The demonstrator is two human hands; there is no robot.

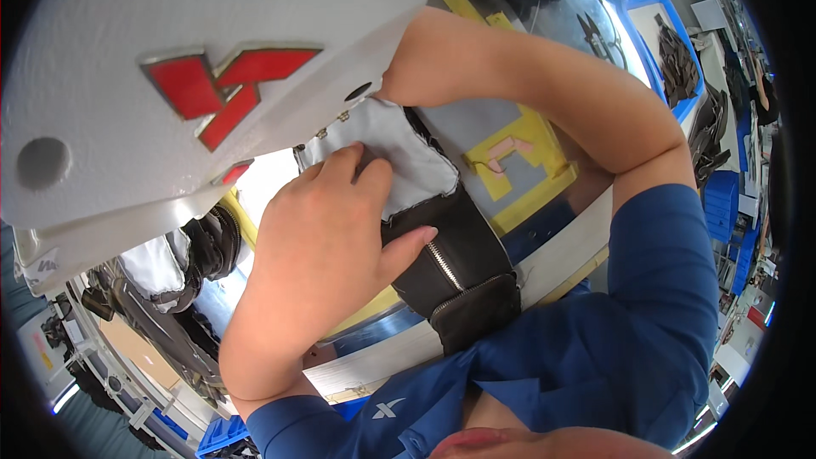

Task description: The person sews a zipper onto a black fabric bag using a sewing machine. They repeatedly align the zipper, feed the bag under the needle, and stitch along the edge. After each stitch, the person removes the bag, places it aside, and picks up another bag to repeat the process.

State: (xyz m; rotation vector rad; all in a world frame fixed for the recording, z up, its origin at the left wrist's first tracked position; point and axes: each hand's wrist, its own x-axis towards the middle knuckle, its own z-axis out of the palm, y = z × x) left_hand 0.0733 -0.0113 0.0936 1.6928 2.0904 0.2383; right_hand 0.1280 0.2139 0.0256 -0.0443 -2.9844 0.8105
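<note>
Lying palm down just toward nine o'clock from the centre of the head view, my left hand (319, 221) has its fingers loosely spread over the white lining (418, 172) of a black zipped piece (459, 242). It clasps nothing; the thumb reaches out toward four o'clock over the black fabric, beside the metal zip (444, 266). I take the spread as a way of steadying the layers flat. My right hand (416, 64), at twelve, bends in beside the white machine head (340, 0); its fingers are hidden, so I cannot tell how open they are or whether they grip anything. It probably minds the far edge of the piece.

The black piece runs from under the machine's edge toward five o'clock, past the pale front edge of the table (557, 265), close against my blue shirt (578, 340). The lining's frayed rim faces four.

Room is tight toward ten, where the machine head looms, and near half past eight, where dark pieces (217, 242) crowd in. More opens toward half past two: flat grey surface marked with yellow tape (557, 180), bounded by my right forearm. Scissors (595, 34) lie beyond that arm, between one and two.
</note>
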